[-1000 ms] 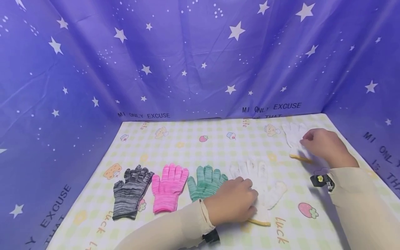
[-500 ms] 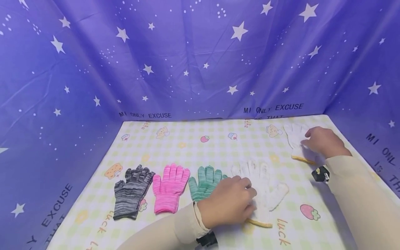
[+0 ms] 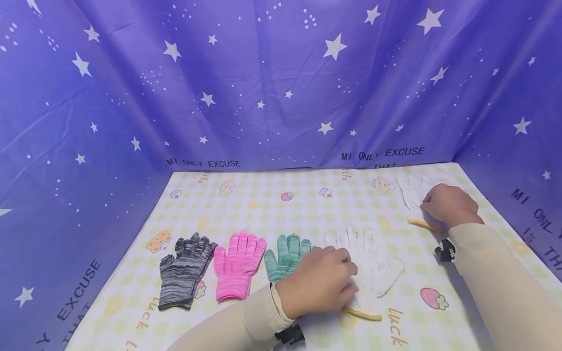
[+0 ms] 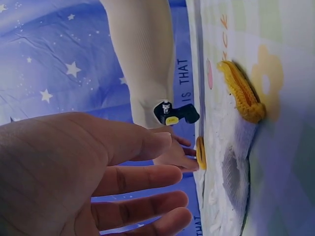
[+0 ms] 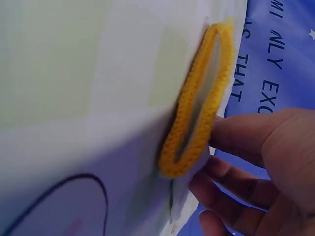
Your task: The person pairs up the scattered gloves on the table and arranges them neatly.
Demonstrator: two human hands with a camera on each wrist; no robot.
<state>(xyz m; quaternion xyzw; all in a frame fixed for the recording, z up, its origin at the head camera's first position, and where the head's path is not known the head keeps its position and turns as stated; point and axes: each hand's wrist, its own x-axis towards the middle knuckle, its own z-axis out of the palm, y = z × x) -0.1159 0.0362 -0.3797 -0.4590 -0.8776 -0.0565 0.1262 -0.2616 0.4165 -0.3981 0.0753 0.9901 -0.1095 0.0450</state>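
Note:
In the head view my left hand point(image 3: 318, 282) hovers at the left side of a white knit glove point(image 3: 364, 273) with a yellow cuff, partly covering it and a green glove point(image 3: 283, 258). The left wrist view shows that hand's fingers point(image 4: 142, 179) loosely extended, with nothing between them and the glove's yellow cuff point(image 4: 243, 93) beyond. At the far right, my right hand point(image 3: 452, 204) pinches the side edge of another white glove point(image 3: 412, 195) near its cuff. Close up, that yellow cuff point(image 5: 179, 132) gapes slightly, and the thumb and fingers meet the fabric behind it; their tips are partly hidden.
A grey-black striped glove point(image 3: 182, 273) and a pink glove point(image 3: 239, 268) lie to the left, in a row with the green one. All rest on a checked tablecloth point(image 3: 263, 214). A purple star-printed curtain point(image 3: 259, 83) encloses the table's back and sides.
My left hand has drifted slightly left, off the near white glove. My right hand stays at the far white glove, its wrist turned a little. The gloves lie where they were.

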